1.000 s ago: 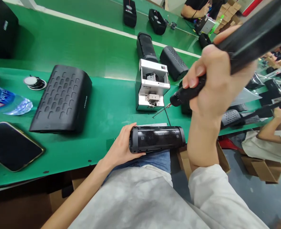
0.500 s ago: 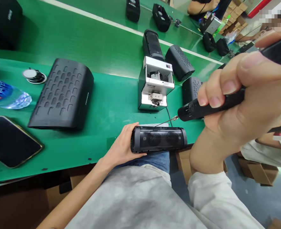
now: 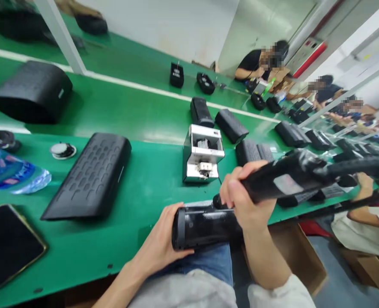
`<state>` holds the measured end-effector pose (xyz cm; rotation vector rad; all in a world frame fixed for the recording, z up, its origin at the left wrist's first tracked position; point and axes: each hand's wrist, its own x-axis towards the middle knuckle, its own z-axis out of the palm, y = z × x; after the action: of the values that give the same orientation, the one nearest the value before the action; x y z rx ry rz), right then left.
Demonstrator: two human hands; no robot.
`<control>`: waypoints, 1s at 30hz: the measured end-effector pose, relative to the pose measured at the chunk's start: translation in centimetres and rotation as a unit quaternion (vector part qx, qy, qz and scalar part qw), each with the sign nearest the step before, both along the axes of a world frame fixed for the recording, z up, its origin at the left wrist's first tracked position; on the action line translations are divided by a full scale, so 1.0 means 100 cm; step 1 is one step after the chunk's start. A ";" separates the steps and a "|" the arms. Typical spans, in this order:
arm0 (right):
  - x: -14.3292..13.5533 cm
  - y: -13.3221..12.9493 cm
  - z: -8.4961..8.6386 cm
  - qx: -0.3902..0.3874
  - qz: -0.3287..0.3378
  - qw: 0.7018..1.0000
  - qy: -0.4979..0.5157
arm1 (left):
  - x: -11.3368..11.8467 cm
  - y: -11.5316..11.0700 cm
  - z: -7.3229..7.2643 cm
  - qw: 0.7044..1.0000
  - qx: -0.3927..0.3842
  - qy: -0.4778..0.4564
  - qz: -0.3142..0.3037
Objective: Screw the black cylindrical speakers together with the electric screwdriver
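At the green bench point(image 3: 144, 179), hands point(image 3: 160, 239) point(image 3: 250, 207) gripping glossy speaker point(image 3: 205, 229), cylindrical black screwdriver point(image 3: 269, 177)

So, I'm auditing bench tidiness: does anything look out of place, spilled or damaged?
Mildly: a phone and a water bottle sit at the left of the green bench; such personal items may not belong there. No spill shows. The black device in the left hand looks intact where visible; the right hand covers part of it.

Bright, diffuse light covers the green tabletop point(image 3: 144, 184), with pale glare near nine o'clock and soft shadow beside the black cover point(image 3: 89, 175). The glossy speaker point(image 3: 205, 231) at six o'clock reflects dimly. Blur softens four o'clock; wide-angle distortion stretches the bottle point(image 3: 16, 173); pixelation masks patches around two o'clock.
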<state>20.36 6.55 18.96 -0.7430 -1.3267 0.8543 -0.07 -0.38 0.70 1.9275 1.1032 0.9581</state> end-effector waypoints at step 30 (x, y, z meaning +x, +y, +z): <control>0.006 0.074 0.050 0.212 -0.173 0.962 -0.003 | 0.000 0.003 -0.001 0.999 0.016 0.040 -0.011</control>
<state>20.93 13.91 23.94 -0.6106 -1.2775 0.2728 -0.10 -0.09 0.65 2.0145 1.1158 0.8998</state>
